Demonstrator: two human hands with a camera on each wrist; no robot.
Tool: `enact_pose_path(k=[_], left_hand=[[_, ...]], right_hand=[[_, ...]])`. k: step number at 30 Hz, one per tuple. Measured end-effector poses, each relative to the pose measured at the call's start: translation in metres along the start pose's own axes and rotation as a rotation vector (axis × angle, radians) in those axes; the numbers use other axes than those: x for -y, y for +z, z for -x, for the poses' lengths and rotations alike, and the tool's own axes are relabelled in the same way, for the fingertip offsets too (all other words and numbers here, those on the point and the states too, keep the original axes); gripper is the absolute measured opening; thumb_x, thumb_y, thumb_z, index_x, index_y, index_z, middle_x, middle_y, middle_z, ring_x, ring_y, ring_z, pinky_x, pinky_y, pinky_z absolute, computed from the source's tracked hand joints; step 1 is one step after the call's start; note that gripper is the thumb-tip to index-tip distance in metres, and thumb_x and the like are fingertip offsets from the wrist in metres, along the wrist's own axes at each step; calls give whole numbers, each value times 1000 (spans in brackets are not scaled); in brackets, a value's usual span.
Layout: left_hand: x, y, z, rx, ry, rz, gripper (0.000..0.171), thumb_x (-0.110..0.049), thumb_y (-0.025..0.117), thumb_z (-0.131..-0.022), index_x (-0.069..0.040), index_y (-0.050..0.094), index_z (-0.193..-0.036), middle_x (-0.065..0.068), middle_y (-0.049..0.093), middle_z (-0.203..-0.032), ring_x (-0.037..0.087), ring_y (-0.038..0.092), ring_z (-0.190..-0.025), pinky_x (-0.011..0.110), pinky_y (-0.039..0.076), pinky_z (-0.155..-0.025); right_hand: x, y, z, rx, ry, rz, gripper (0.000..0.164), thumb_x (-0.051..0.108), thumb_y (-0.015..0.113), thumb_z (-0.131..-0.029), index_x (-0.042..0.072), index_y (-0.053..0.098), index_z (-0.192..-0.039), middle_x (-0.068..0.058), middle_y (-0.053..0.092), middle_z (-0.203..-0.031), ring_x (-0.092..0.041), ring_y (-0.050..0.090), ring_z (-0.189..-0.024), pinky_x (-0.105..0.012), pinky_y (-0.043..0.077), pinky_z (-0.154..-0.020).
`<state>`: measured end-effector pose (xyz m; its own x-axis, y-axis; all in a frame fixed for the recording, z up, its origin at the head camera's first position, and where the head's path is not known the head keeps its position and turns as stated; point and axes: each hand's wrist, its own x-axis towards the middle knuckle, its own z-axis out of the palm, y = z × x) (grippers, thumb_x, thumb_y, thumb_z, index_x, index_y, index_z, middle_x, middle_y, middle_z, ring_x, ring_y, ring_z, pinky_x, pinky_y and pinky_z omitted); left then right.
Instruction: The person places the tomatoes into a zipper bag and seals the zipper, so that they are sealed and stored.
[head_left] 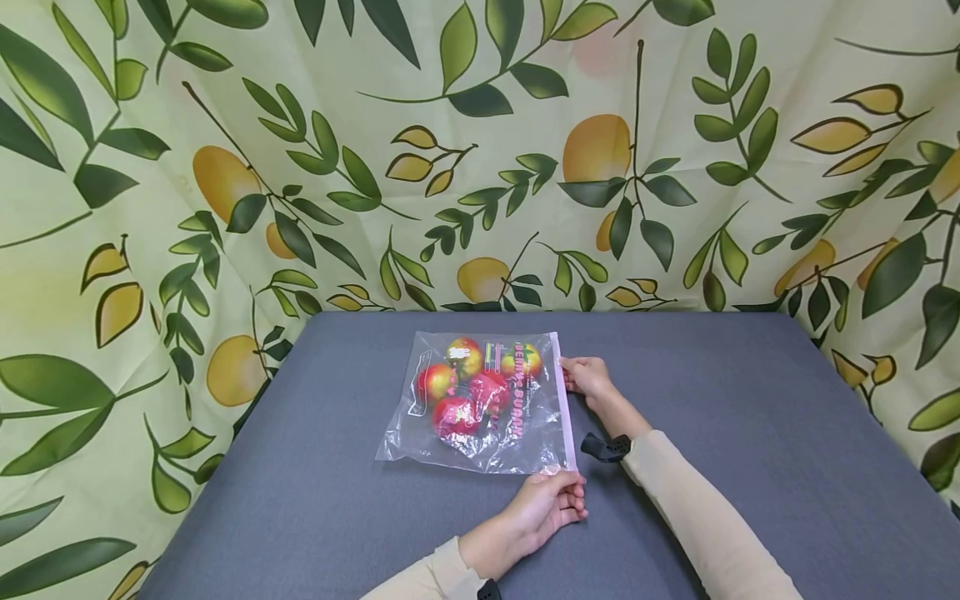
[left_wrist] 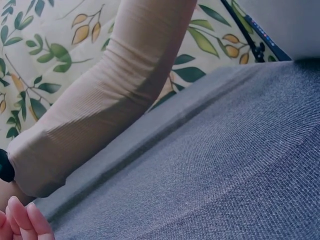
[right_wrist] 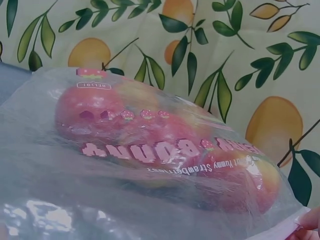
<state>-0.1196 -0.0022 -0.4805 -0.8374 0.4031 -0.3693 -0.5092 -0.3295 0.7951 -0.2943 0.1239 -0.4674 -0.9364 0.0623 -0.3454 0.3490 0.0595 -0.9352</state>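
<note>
A clear plastic zip bag [head_left: 405,437] with pink printing lies flat in the middle of the table. Several red and yellow apples [head_left: 453,415] show through its film. Along its right side runs a pale pink zip strip [head_left: 566,408]. My left hand [head_left: 540,508] pinches the strip's near corner between thumb and forefinger, its other fingers loosely bent. Farther along, my right hand [head_left: 592,379] pinches the same strip near its far end. The right wrist view shows the bag [right_wrist: 90,185] close up, with right-hand fingertips [right_wrist: 309,225] on its edge at lower right.
A grey cloth-covered table [head_left: 300,500] extends around the bag. Behind and beside it hangs a curtain [head_left: 480,208] printed with leaves and fruit. Black bands [head_left: 606,447] sit at both wrists. The right sleeve [left_wrist: 100,95] crosses the left wrist view.
</note>
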Motion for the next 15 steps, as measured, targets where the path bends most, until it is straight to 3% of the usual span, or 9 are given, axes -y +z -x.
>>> enact_pose_path(k=[15], left_hand=[[2,0,1,-2,18,4,17,-13,51,-94,-15,57,-78,-9,54,-65,3,50,-59,19,49,-62]], right_hand=[[3,2,-3,-29,5,49,39,18,51,-99,-13,55,-122,6,53,-63,-1,51,-55,-13,47,-53]])
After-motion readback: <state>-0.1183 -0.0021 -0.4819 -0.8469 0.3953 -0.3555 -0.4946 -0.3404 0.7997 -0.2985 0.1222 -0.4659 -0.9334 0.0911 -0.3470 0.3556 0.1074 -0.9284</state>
